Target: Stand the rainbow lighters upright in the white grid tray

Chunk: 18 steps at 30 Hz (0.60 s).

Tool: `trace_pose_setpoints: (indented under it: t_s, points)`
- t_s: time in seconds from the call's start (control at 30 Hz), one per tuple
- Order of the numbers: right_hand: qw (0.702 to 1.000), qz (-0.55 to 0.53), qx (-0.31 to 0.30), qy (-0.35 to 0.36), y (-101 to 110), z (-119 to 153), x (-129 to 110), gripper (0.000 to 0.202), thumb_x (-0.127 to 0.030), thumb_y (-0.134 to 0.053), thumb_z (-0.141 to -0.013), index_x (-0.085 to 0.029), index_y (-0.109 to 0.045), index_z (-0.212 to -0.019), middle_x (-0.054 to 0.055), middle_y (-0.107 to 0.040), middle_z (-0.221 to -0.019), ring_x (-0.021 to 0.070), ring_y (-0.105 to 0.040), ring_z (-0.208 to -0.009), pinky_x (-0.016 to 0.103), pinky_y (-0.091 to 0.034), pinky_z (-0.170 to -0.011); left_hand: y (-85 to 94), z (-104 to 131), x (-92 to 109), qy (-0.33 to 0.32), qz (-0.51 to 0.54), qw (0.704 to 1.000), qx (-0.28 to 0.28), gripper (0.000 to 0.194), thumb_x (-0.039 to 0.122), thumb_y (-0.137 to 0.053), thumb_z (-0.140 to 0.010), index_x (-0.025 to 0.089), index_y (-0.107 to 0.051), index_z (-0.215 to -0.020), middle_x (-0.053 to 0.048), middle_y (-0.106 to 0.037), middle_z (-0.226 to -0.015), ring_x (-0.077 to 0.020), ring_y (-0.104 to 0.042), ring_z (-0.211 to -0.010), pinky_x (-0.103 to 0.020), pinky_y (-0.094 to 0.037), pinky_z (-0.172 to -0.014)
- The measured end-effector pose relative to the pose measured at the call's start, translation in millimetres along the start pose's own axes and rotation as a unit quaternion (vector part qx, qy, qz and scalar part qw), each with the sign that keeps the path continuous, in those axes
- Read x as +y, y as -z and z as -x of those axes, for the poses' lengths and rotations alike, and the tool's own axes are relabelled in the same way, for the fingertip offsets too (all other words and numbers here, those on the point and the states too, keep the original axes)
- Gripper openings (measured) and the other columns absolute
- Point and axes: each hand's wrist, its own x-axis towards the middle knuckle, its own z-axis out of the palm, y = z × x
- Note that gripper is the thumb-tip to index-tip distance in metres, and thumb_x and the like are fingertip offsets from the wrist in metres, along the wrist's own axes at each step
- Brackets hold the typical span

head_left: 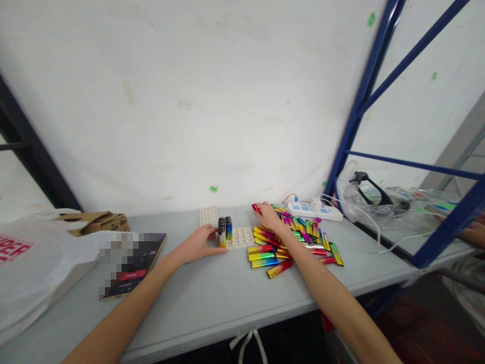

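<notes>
My left hand (199,243) rests on the grey table (212,298), its fingers touching the white holed tray (242,236) beside several upright rainbow lighters (225,231). My right hand (268,216) reaches over a pile of loose rainbow-coloured lighters (291,245) and pinches a red lighter (256,208) at its fingertips. A second white tray (208,216) lies behind, against the wall.
A white plastic bag (34,263) and a brown carton (94,221) sit at the left, with a dark flat box (132,263) near my left forearm. A white power strip (314,210) with cables lies at the back right. A blue rack frame (364,96) stands right. Another person's hand (473,232) shows at the far right.
</notes>
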Motion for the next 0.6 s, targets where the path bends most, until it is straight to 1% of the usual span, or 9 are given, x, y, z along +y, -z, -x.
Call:
trace_pose_setpoints:
  t_s: [0.07, 0.1, 0.17, 0.23, 0.3, 0.37, 0.47, 0.53, 0.6]
  points:
    - [0.988, -0.152, 0.008, 0.025, 2.7, 1.3, -4.5, 0.019, -0.025, -0.047, -0.099, -0.015, -0.061, -0.108, 0.010, -0.067, -0.104, 0.0166, -0.065, -0.089, 0.028, -0.049, -0.085, -0.1, 0.2, 0.3, 0.001, 0.003, 1.000, 0.001, 0.055, 0.068, -0.074, -0.070, 0.017, -0.069, -0.091, -0.008, -0.070, -0.091, -0.0277, -0.065, -0.082, -0.034, -0.050, -0.074]
    - [0.968, -0.249, 0.005, 0.028, 3.6, 3.1, -8.0, 0.019, -0.030, -0.046, -0.099, -0.016, -0.058, -0.105, 0.007, -0.066, -0.098, 0.0145, -0.063, -0.078, 0.028, -0.050, -0.077, -0.2, 0.4, 0.3, 0.003, 0.004, 1.000, 0.003, 0.056, 0.068, -0.074, -0.069, 0.017, -0.069, -0.092, -0.008, -0.070, -0.091, -0.0280, -0.065, -0.083, -0.035, -0.050, -0.074]
    - [0.907, -0.421, -0.024, 0.013, 4.3, 8.4, -17.3, 0.022, -0.040, -0.045, -0.098, -0.020, -0.053, -0.104, 0.000, -0.061, -0.088, 0.0104, -0.054, -0.060, 0.024, -0.046, -0.060, -0.7, 0.6, 0.0, 0.008, 0.004, 1.000, 0.007, 0.056, 0.068, -0.075, -0.068, 0.018, -0.069, -0.092, -0.008, -0.070, -0.092, -0.0282, -0.065, -0.083, -0.035, -0.050, -0.075]
    - [0.854, -0.517, -0.060, -0.013, 4.2, 14.9, -28.1, 0.027, -0.049, -0.049, -0.095, -0.023, -0.049, -0.102, -0.006, -0.052, -0.075, 0.0082, -0.042, -0.051, 0.020, -0.034, -0.049, -1.4, 0.6, -0.6, 0.008, 0.003, 1.000, 0.007, 0.057, 0.069, -0.075, -0.067, 0.018, -0.069, -0.091, -0.008, -0.070, -0.091, -0.0275, -0.064, -0.083, -0.035, -0.050, -0.075]
    - [0.835, -0.545, -0.078, -0.024, 3.7, 20.9, -38.3, 0.034, -0.057, -0.050, -0.093, -0.023, -0.048, -0.099, -0.010, -0.039, -0.065, 0.0080, -0.031, -0.047, 0.019, -0.024, -0.045, -2.3, 0.6, -1.7, 0.003, 0.004, 1.000, 0.003, 0.057, 0.069, -0.074, -0.068, 0.018, -0.069, -0.091, -0.008, -0.070, -0.091, -0.0268, -0.064, -0.083, -0.034, -0.050, -0.075]
    - [0.849, -0.524, -0.065, -0.010, 2.6, 25.4, -46.4, 0.039, -0.061, -0.048, -0.093, -0.022, -0.051, -0.094, -0.010, -0.033, -0.060, 0.0089, -0.028, -0.047, 0.021, -0.022, -0.045, -3.1, 0.5, -3.1, -0.002, 0.008, 1.000, 0.000, 0.057, 0.068, -0.074, -0.069, 0.017, -0.069, -0.095, -0.008, -0.070, -0.092, -0.0265, -0.064, -0.084, -0.034, -0.049, -0.076]
    - [0.892, -0.451, 0.003, 0.034, -0.1, 30.0, -55.3, 0.045, -0.063, -0.046, -0.093, -0.020, -0.053, -0.082, -0.007, -0.041, -0.061, 0.0107, -0.036, -0.053, 0.023, -0.029, -0.051, -4.3, 0.4, -5.4, -0.007, 0.009, 1.000, 0.001, 0.057, 0.067, -0.075, -0.070, 0.017, -0.069, -0.097, -0.007, -0.070, -0.093, -0.0264, -0.064, -0.085, -0.034, -0.049, -0.076]
    - [0.912, -0.404, 0.052, 0.048, -2.1, 32.4, -59.7, 0.048, -0.063, -0.047, -0.093, -0.020, -0.049, -0.071, -0.005, -0.042, -0.061, 0.0117, -0.039, -0.059, 0.024, -0.031, -0.056, -4.8, 0.4, -6.4, -0.005, 0.006, 1.000, 0.002, 0.057, 0.067, -0.075, -0.070, 0.017, -0.068, -0.095, -0.008, -0.069, -0.092, -0.0264, -0.063, -0.084, -0.034, -0.048, -0.075]
    - [0.924, -0.373, 0.070, 0.045, -3.9, 34.4, -63.1, 0.050, -0.062, -0.047, -0.092, -0.021, -0.042, -0.063, -0.005, -0.038, -0.060, 0.0121, -0.037, -0.060, 0.026, -0.029, -0.057, -4.8, 0.4, -6.5, -0.003, 0.004, 1.000, 0.001, 0.056, 0.067, -0.075, -0.070, 0.017, -0.068, -0.093, -0.007, -0.069, -0.091, -0.0262, -0.063, -0.083, -0.034, -0.048, -0.073]
